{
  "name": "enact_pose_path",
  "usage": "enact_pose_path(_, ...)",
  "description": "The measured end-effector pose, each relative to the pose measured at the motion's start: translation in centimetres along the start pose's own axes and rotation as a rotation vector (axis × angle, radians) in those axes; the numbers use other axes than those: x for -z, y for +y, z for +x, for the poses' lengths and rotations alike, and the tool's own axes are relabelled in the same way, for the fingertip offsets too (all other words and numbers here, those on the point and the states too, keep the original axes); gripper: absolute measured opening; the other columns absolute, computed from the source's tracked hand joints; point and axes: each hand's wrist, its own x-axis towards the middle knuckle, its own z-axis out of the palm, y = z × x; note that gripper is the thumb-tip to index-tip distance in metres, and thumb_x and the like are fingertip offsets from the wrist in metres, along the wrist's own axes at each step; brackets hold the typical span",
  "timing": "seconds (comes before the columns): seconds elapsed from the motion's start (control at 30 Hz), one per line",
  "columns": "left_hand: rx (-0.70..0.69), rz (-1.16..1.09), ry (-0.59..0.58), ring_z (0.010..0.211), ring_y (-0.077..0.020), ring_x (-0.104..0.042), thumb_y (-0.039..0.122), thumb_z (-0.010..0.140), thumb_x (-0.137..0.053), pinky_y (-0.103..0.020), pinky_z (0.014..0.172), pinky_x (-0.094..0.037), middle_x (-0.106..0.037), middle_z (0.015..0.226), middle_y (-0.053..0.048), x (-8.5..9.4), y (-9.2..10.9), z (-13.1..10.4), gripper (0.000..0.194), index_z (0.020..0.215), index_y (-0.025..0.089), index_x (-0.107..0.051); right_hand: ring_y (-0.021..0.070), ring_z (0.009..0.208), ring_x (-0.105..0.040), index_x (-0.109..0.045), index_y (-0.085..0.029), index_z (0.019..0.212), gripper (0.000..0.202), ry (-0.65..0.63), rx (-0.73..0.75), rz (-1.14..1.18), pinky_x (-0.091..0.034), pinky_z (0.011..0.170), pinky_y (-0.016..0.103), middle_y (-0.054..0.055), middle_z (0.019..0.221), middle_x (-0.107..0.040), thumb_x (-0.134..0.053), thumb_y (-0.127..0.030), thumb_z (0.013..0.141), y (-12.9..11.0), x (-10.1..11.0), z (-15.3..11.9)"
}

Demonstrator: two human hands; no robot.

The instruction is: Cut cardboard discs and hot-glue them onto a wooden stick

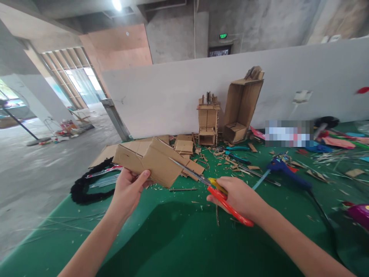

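Observation:
My left hand [133, 186] pinches a piece of cardboard [163, 163] by its lower left edge, thumb on the near face. The piece has a V-shaped notch along its top and is held up above the green table. In my right hand [240, 194] is a pair of scissors [220, 196] with red and yellow handles. Their blades point left and lie against or just in front of the cardboard's right part; whether they are cutting into it I cannot tell. More flat cardboard [184, 146] lies on the table behind.
Two cardboard structures [208, 123] [242, 104] stand against the white partition [161, 96]. A blue glue gun [288, 173] with a black cord lies at right, near teal-handled pliers [238, 148]. A black fuzzy strip [83, 192] curls at left. Scraps litter the green table [161, 246].

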Motion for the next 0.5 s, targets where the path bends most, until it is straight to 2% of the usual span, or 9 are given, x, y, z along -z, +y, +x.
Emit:
enact_pose_path(0.33, 0.03, -0.037, 0.011, 0.076, -0.0154, -0.064, 0.024, 0.06, -0.079, -0.028, 0.063, -0.054, -0.067, 0.091, -0.001, 0.01, -0.34, 0.06, 0.042, 0.096, 0.022, -0.056, 0.0164, 0.055, -0.048, -0.041, -0.023, 0.058, 0.042, -0.019, -0.019, -0.031, -0.033, 0.05, 0.029, 0.003, 0.062, -0.054, -0.051, -0.057, 0.079, 0.16, -0.09, -0.03)
enact_pose_path(0.5, 0.069, -0.09, 0.007, 0.078, -0.0157, -0.064, 0.025, 0.06, -0.079, -0.031, 0.066, -0.055, -0.068, 0.091, 0.001, -0.05, -0.38, 0.06, 0.039, 0.093, 0.022, -0.058, 0.0151, 0.058, -0.048, -0.043, -0.022, 0.063, 0.037, -0.017, 0.009, 0.047, -0.035, 0.052, 0.028, 0.003, 0.067, -0.056, -0.051, -0.053, 0.081, 0.19, -0.37, 0.01)
